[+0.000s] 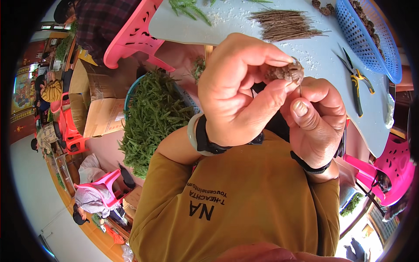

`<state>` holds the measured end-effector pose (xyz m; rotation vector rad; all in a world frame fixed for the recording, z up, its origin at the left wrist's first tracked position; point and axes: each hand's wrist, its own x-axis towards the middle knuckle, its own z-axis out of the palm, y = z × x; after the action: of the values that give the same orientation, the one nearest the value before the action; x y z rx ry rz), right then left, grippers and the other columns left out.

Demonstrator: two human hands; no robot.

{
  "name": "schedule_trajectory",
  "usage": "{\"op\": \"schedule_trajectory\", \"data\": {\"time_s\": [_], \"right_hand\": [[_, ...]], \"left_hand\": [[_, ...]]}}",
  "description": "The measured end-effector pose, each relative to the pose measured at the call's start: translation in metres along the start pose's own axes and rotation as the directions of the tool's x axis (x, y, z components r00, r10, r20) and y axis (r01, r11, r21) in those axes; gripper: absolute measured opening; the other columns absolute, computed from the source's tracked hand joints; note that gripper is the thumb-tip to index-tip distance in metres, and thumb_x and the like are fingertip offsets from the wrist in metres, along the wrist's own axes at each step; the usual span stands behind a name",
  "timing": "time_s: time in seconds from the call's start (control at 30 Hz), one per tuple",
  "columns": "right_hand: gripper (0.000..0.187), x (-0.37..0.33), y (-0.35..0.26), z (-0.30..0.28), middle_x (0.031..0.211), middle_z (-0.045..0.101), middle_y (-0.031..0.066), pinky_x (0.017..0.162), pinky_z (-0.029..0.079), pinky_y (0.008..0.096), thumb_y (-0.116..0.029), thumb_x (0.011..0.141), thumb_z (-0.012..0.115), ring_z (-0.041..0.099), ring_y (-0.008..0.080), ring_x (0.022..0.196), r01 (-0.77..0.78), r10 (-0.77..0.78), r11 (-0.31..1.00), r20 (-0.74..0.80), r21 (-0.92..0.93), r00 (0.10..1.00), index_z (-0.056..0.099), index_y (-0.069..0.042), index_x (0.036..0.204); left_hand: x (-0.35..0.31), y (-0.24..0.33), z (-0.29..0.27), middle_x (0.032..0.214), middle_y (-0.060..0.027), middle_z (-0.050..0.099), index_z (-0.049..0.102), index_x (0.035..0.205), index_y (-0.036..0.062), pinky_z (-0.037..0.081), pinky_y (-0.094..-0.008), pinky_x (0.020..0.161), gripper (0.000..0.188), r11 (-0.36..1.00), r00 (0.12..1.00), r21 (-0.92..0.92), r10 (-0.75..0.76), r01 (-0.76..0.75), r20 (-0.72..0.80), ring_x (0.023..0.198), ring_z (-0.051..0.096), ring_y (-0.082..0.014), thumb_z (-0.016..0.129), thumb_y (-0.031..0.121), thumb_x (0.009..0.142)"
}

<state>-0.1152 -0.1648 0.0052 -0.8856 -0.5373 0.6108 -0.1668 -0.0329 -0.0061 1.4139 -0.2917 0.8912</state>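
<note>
Between the thumb and fingers of my left hand (238, 94) is a small brown pine cone (286, 73), raised over the near edge of the pale table (244, 30). Just below the cone, my right hand (318, 124) pinches a thin wire (300, 90) with thumb and forefinger. The wire's upper end meets the cone's underside; whether it is fixed there is hidden. On the table beyond my hands lies a bundle of thin brown wire-like sticks (286, 25). Pliers (357, 81) with black and yellow handles rest to the right, partly opened.
A blue plastic basket (366, 54) with pine cones stands at the table's right, loose cones (325, 9) beside it. Green sprigs (187, 8) lie at the far edge. Left of me are a heap of greenery (152, 118), a cardboard box (104, 115) and pink chairs (131, 37); other people sit nearby.
</note>
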Motion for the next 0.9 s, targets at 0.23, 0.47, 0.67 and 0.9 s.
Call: {"op": "schedule_trajectory", "data": {"time_s": [0.23,0.47,0.67,0.9], "right_hand": [[0.010,-0.003,-0.001,0.003,0.080,0.055,0.0051,0.055,0.037,0.0211,-0.003,0.081,0.062,0.046,0.0100,0.061,0.075,-0.082,0.983,-0.038,-0.171,0.996,0.056,0.000,0.088],[0.008,-0.005,-0.003,0.005,0.080,0.055,0.0046,0.055,0.035,0.0191,0.001,0.081,0.059,0.045,0.0087,0.061,0.100,-0.111,0.951,-0.022,-0.293,0.994,0.057,0.001,0.089],[0.008,-0.006,-0.009,0.007,0.079,0.054,0.0033,0.056,0.035,0.0193,0.002,0.082,0.059,0.044,0.0081,0.061,0.105,-0.113,0.946,-0.007,-0.305,0.994,0.057,0.001,0.089],[0.009,-0.009,-0.013,0.010,0.079,0.053,0.0020,0.059,0.035,0.0193,0.003,0.082,0.059,0.044,0.0075,0.064,0.086,-0.096,0.934,-0.013,-0.348,0.995,0.056,0.001,0.090]], "left_hand": [[0.003,0.005,-0.002,0.085,-0.0109,0.055,0.055,0.097,-0.0052,0.049,-0.0236,0.060,0.028,0.920,0.990,0.367,0.136,-0.138,0.031,0.069,0.058,-0.0152,0.059,-0.013,0.070],[0.007,0.007,-0.001,0.072,-0.0085,0.056,0.059,0.088,-0.0031,0.047,-0.0247,0.051,0.027,0.742,0.939,0.590,0.332,-0.318,0.089,0.060,0.056,-0.0173,0.061,-0.013,0.063],[0.010,0.008,-0.001,0.074,-0.0087,0.055,0.058,0.089,-0.0043,0.047,-0.0260,0.051,0.030,0.624,0.891,0.652,0.411,-0.431,0.196,0.060,0.054,-0.0176,0.061,-0.013,0.060],[0.010,0.006,-0.004,0.075,-0.0084,0.053,0.058,0.091,-0.0059,0.047,-0.0263,0.052,0.028,0.497,0.839,0.696,0.455,-0.518,0.299,0.060,0.054,-0.0180,0.061,-0.007,0.063]]}}
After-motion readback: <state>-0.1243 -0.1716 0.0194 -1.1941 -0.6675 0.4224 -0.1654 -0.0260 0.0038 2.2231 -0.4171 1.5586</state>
